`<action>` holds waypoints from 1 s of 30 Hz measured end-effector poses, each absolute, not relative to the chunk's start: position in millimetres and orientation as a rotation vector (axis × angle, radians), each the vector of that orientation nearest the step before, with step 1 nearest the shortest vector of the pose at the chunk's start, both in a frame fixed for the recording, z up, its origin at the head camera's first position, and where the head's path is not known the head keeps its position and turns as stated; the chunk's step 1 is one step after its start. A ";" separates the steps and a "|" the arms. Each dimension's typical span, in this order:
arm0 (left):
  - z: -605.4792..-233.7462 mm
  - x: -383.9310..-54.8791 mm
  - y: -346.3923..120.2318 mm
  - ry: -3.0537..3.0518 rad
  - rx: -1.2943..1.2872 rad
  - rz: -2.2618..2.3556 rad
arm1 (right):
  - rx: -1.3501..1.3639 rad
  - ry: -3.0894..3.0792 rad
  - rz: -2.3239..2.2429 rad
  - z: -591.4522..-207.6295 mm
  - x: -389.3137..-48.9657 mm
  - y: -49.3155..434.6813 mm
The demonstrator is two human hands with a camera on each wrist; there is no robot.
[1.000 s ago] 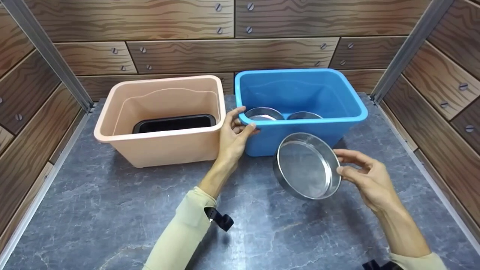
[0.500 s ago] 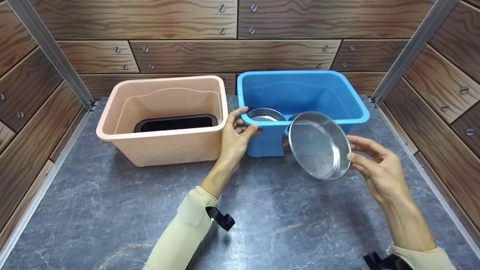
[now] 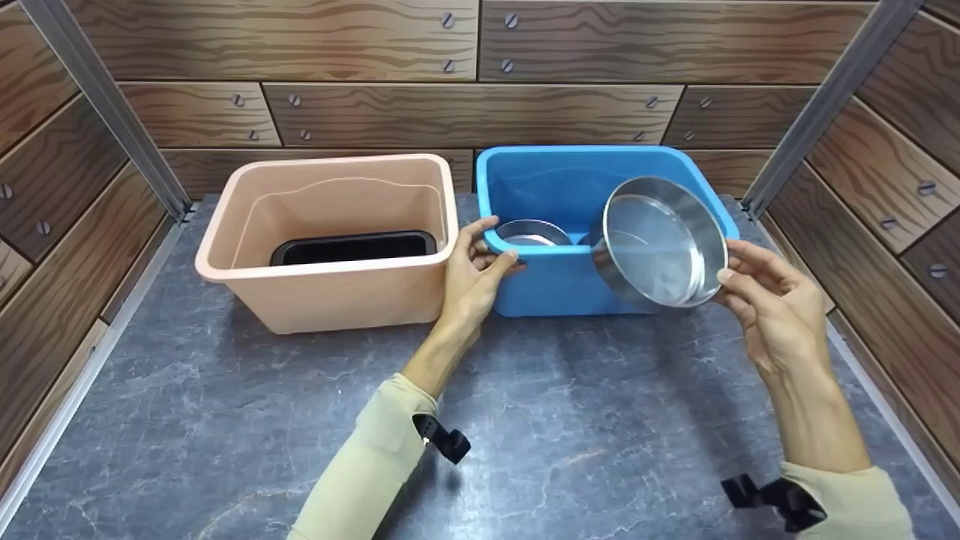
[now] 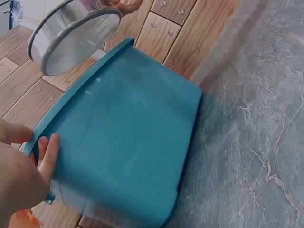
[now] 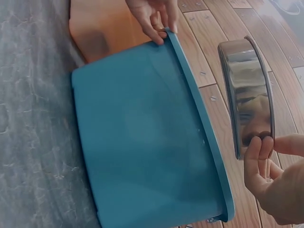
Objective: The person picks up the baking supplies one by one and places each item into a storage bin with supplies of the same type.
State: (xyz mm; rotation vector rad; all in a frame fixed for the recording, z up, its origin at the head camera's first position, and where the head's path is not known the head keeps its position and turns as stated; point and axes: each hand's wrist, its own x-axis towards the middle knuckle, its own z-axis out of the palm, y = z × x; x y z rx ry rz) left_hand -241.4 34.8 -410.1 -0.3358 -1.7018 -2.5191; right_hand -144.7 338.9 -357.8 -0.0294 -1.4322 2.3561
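A round metal sieve point(image 3: 660, 247) with a fine see-through mesh is tilted over the front right rim of the blue bin point(image 3: 555, 285). My right hand point(image 3: 780, 307) pinches its right edge between thumb and fingers; the right wrist view shows the sieve's shiny side wall point(image 5: 249, 95) above the fingertips. At the bin's front left corner, my left hand point(image 3: 472, 277) grips the rim, thumb outside. Inside the bin lies another round metal sieve point(image 3: 532, 232), partly hidden by the front wall. A further round piece beside it is mostly covered by the held sieve.
Left of the blue bin stands a peach bin point(image 3: 337, 300) with a black tray-like object point(image 3: 352, 246) inside. Both bins rest on a grey marbled tabletop point(image 3: 525, 435). Wood-patterned panels point(image 3: 465, 112) enclose the back and sides.
My right hand has raised the sieve up and to the right, from in front of the blue bin to over its rim. The left hand keeps its grip on the corner.
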 end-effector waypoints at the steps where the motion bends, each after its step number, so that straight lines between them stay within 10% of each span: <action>1: -409.6 -241.7 34.9 -1.701 -0.339 -2.518 | -0.039 -1.414 2.357 -356.3 -146.0 339.1; 30: -410.9 -242.0 35.1 -1.736 -0.324 -2.492 | -0.285 -1.129 2.347 -350.6 -188.9 326.1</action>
